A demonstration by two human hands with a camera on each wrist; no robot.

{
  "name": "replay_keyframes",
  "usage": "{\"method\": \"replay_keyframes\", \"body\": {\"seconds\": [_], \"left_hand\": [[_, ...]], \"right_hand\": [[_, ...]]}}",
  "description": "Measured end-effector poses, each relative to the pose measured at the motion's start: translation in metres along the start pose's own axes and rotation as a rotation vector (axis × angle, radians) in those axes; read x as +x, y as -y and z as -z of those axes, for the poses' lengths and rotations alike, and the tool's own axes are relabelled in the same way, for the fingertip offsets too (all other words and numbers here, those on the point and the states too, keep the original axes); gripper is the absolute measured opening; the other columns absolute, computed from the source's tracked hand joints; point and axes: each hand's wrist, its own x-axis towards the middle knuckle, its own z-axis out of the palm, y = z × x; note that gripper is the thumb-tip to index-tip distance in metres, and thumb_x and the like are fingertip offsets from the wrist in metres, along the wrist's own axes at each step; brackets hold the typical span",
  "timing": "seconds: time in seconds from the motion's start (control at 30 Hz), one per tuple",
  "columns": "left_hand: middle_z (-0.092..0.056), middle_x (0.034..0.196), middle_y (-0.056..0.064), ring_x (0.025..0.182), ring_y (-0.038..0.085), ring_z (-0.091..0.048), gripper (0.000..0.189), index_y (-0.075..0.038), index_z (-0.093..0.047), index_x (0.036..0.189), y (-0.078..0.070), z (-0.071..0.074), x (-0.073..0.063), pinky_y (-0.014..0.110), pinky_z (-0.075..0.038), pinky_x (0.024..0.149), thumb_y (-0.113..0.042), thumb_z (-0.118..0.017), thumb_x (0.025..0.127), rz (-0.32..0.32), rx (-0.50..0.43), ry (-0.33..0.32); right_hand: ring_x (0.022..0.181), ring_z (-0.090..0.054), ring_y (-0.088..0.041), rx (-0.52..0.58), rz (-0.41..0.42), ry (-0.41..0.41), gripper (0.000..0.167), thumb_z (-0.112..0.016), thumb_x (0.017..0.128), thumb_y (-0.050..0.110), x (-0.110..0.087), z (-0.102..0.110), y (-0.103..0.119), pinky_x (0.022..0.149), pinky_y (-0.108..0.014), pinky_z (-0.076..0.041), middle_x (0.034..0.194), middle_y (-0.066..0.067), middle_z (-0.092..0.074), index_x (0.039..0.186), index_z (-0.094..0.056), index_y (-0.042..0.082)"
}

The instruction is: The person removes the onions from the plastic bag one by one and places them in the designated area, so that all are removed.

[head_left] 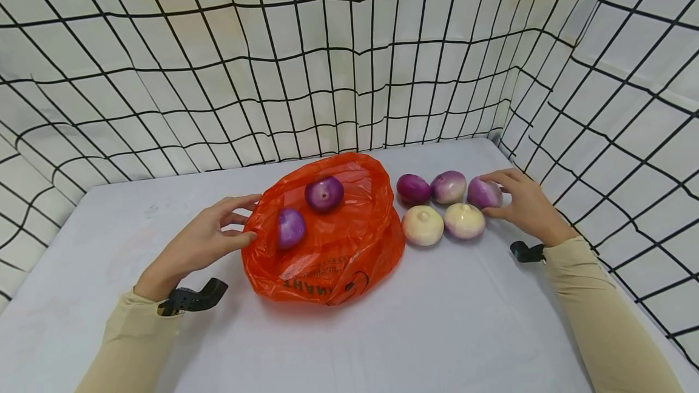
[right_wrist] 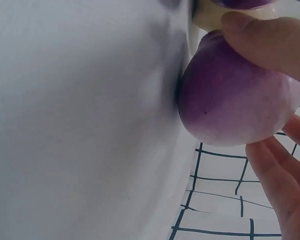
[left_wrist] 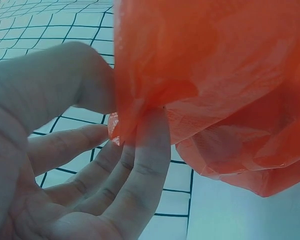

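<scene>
My left hand (head_left: 210, 236) pinches the left rim of a red plastic bag (head_left: 327, 278), its thin film passing between thumb and fingers in the left wrist view. The bag stands with its mouth spread wide, and two purple onions (head_left: 324, 194) lie inside. At the right, my right hand (head_left: 526, 206) grips a pale purple onion (right_wrist: 235, 95) between thumb and fingertips, close by the white table surface. This onion is the rightmost of the back row. Beside it are another purple onion (head_left: 449, 187), a darker purple onion (head_left: 413, 190) and two whitish onions (head_left: 423, 225).
A white table (head_left: 437, 320) spreads under everything. Black wire grid panels (head_left: 338, 65) with white sheeting behind them rise along the back and right side. The right-hand panel (head_left: 617, 138) stands close to the right forearm.
</scene>
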Motion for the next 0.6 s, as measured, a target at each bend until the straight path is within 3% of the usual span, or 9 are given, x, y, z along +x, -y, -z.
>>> {"method": "replay_keyframes", "body": {"seconds": [0.4,0.6], "left_hand": [[-0.05,0.151,0.019,0.128,0.04,-0.061,0.066,-0.01,-0.042,0.158,-0.003,0.0,-0.001,0.037,-0.064,0.089,-0.018,-0.07,0.098,-0.012,0.002,-0.002],[-0.051,0.15,0.018,0.127,0.039,-0.062,0.066,-0.011,-0.042,0.157,-0.001,0.001,-0.001,0.034,-0.064,0.088,-0.018,-0.071,0.098,-0.019,0.004,-0.006]], "right_hand": [[0.127,-0.058,-0.049,0.007,-0.091,0.126,0.075,-0.088,0.081,0.02,-0.001,0.01,0.002,0.101,-0.065,-0.053,0.146,-0.023,-0.05,0.147,-0.054,0.012],[0.124,-0.062,-0.049,-0.005,-0.077,0.107,0.078,-0.089,0.081,0.025,-0.002,0.017,0.003,0.098,-0.063,-0.055,0.143,-0.023,-0.053,0.148,-0.053,0.011]]}}
